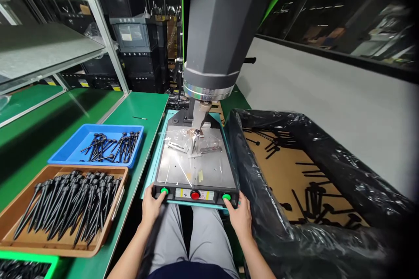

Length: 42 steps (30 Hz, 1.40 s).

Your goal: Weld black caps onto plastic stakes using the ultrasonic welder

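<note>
My left hand (151,205) grips the front left corner of the machine base (160,176), its thumb on the left green button (164,190). At the front right corner, my right hand (240,216) is curled the same way, thumb on the right green button (226,196). A red button (195,195) sits between them, apart from both hands. The large dark machine head (214,30) stands over the metal plate (176,172). Its tapered metal tool (199,114) reaches down to a small fixture (194,148); any part under the tip is too unclear to name.
On the left, a blue tray (65,146) and a brown tray (42,172) hold black, long-stemmed plastic parts. A green bin (49,259) is at the lower left. To the right stands a box lined with black plastic (262,196), with similar parts on cardboard.
</note>
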Each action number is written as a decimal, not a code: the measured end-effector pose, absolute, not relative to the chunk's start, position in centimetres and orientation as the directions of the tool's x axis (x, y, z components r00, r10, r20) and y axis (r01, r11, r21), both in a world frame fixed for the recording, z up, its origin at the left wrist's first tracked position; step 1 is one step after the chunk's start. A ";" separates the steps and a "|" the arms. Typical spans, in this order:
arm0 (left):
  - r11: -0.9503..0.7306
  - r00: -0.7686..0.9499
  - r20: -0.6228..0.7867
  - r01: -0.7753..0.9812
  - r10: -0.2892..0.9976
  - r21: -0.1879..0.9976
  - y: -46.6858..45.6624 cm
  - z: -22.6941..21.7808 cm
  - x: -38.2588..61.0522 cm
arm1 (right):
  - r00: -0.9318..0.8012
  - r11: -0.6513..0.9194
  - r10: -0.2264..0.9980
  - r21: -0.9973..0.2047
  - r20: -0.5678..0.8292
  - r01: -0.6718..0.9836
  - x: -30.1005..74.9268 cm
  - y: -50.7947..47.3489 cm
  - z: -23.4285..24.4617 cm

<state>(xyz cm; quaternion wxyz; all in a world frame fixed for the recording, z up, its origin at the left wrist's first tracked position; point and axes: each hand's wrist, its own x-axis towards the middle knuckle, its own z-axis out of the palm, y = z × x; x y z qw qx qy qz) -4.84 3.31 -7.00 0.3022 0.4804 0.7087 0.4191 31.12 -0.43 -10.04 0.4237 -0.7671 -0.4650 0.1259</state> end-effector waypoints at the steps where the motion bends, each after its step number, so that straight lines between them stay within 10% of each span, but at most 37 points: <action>1: 0.196 -0.357 -0.029 0.440 0.934 0.876 3.5 -7.0 -4.8 | 0.551 -0.221 0.810 -0.767 0.199 0.603 31.0 -0.2 -10.0; 23: 0.186 -0.338 -0.032 0.433 0.940 0.882 3.5 -7.9 -5.5 | 0.569 -0.209 0.815 -0.857 0.114 0.471 31.6 0.1 -11.1; 28: 0.109 -0.405 0.197 0.620 0.893 0.777 2.8 -5.3 -4.5 | 0.549 -0.240 0.834 -0.853 0.063 0.463 32.3 0.5 -9.4; 34: -0.236 -0.068 0.474 0.800 0.878 0.552 4.4 -3.4 -2.7 | 0.445 -0.062 0.840 -0.759 0.312 0.649 31.5 4.1 -4.3; 42: -0.533 0.325 0.513 0.778 0.795 0.333 7.3 -4.2 -3.4 | 0.347 -0.169 0.938 -0.909 -0.029 0.380 29.8 8.8 -1.3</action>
